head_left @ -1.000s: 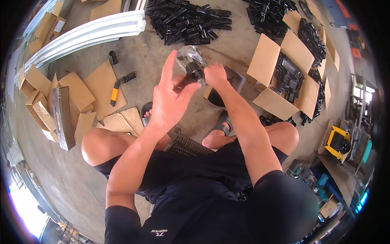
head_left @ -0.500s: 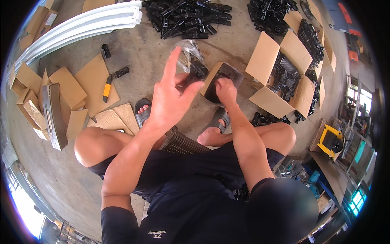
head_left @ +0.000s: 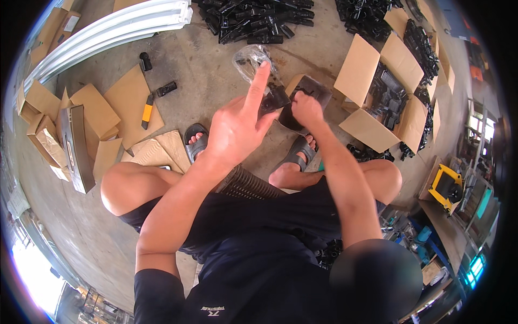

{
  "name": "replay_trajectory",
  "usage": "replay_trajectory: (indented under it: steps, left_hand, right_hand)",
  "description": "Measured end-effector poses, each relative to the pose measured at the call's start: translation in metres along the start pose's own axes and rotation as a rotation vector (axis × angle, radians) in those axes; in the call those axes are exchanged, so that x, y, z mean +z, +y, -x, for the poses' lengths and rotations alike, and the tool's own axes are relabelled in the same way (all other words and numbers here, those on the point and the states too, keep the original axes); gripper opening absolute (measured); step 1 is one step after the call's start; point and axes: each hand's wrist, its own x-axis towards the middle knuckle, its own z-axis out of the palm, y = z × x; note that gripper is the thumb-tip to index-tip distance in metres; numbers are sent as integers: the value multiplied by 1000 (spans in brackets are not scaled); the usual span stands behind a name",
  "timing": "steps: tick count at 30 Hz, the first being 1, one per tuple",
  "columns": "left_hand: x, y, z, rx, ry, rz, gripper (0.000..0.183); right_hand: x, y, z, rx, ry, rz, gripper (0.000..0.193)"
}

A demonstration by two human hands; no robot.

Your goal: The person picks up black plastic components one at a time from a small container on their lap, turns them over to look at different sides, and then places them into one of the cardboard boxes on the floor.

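My left hand grips a short black plastic part between the thumb and curled fingers, with its index finger stretched out. Just beyond that finger lies a crumpled clear plastic bag. My right hand reaches into a small open box with dark inner walls. Its fingers are closed together, and what they hold, if anything, is hidden. Both hands are close together over the floor, in front of my sandalled feet.
Heaps of black parts lie at the far side. At right stands an open carton of dark parts. White curved strips, flattened cardboard, a yellow-handled cutter and two loose black pieces are at left.
The view has shifted slightly. My left hand has turned, its index finger now pointing toward the upper right over the bag's edge. My right hand remains at the small box.
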Motion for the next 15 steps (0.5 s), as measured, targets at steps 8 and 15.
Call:
replay_trajectory:
  steps: [8, 15]
  left_hand:
    - [9, -5, 0, -33, -67, 0, 101]
    - [-4, 17, -8, -348, -319, 337, 103]
  right_hand:
    - [-161, -71, 59, -101, 229, -885, 15]
    - [-145, -102, 67, -431, 440, -827, 17]
